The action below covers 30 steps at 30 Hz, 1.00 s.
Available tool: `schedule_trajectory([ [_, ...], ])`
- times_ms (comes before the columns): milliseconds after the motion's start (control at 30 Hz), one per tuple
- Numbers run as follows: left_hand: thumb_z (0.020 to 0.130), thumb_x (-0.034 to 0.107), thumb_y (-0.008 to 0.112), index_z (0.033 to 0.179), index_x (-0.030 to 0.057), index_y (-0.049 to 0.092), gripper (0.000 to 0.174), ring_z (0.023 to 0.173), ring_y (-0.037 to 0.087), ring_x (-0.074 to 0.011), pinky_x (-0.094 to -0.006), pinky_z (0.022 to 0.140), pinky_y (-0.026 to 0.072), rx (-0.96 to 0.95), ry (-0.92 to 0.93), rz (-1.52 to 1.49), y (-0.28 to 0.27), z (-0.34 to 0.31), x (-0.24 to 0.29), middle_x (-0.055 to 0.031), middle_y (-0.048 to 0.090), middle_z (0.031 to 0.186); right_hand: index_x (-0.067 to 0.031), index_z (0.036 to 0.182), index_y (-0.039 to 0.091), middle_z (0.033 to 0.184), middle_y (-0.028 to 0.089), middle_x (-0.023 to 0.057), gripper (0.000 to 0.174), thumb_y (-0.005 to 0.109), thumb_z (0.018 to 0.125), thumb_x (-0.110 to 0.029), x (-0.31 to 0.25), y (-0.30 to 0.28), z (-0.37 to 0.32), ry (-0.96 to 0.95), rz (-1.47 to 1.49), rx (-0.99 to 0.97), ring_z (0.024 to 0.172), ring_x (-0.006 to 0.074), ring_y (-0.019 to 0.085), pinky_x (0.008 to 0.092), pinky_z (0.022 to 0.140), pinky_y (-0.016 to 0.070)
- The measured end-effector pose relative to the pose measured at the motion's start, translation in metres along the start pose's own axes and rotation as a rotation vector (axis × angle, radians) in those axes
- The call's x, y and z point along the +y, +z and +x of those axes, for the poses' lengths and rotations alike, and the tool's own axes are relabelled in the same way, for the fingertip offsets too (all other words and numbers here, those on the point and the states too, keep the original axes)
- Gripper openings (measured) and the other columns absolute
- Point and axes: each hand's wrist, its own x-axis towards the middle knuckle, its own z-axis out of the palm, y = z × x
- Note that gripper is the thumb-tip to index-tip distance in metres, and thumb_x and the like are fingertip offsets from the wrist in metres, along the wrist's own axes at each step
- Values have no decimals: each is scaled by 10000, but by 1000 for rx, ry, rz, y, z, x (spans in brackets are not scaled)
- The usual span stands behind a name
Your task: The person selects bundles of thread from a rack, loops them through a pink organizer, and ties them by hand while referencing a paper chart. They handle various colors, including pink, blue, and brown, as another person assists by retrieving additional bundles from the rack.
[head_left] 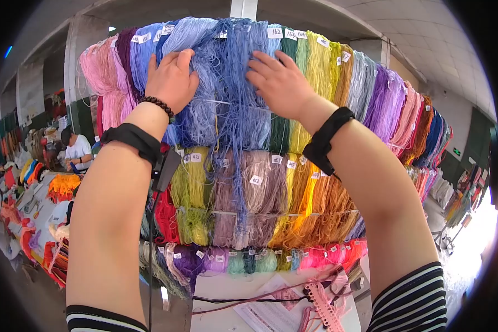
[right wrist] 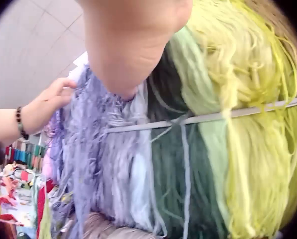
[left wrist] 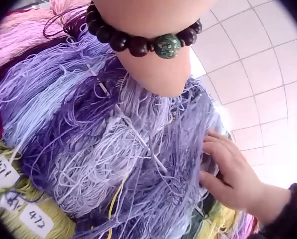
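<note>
Blue thread skeins (head_left: pixel 238 61) hang over the top of the rack, with long loose strands trailing down across the lower row. My left hand (head_left: pixel 172 80) rests on the left side of these blue skeins, fingers loosely bent toward the top; its fingertips are hidden in its own wrist view. Across from it, my right hand (head_left: pixel 279 83) touches the right side of the blue bundle with fingers spread. In the left wrist view, the right hand's fingers (left wrist: pixel 218 149) lie against the tangled strands. A dark bead bracelet (head_left: pixel 159 103) circles the left wrist.
Numbered tags (head_left: pixel 275 32) mark the skeins. Yellow skeins (head_left: pixel 317 72) hang to the right, pink ones (head_left: pixel 102 72) to the left. A white board (head_left: pixel 221 285) below bears papers and a pink braided strip (head_left: pixel 322 307). Another person (head_left: pixel 78 149) is at the far left.
</note>
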Motion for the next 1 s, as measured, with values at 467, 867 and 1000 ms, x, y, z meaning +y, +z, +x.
schedule_trajectory([
  [467, 772, 505, 682, 1118, -3, 616, 617, 720, 612, -226, -332, 660, 482, 11, -335, -377, 11, 53, 64, -107, 636, 796, -64, 918, 633, 1075, 606, 117, 212, 652, 714, -119, 28, 9, -12, 85, 368, 125, 1208, 305, 478, 463, 1063, 324],
  [867, 855, 290, 639, 940, 13, 668, 291, 736, 631, -210, -324, 683, 475, 191, -257, -409, 8, 55, 47, -82, 668, 799, -53, 902, 627, 1060, 622, 143, 235, 713, 701, -138, 27, 5, -6, 176, 439, 4, 1230, 333, 461, 472, 1063, 322],
  [1000, 933, 199, 541, 1035, 34, 560, 195, 615, 491, -105, -260, 595, 442, 25, -784, -1142, -18, 64, 38, -15, 543, 812, -53, 887, 622, 1053, 623, 142, 218, 710, 713, -149, 27, 5, -3, 193, 472, -22, 1233, 338, 455, 468, 1061, 323],
])
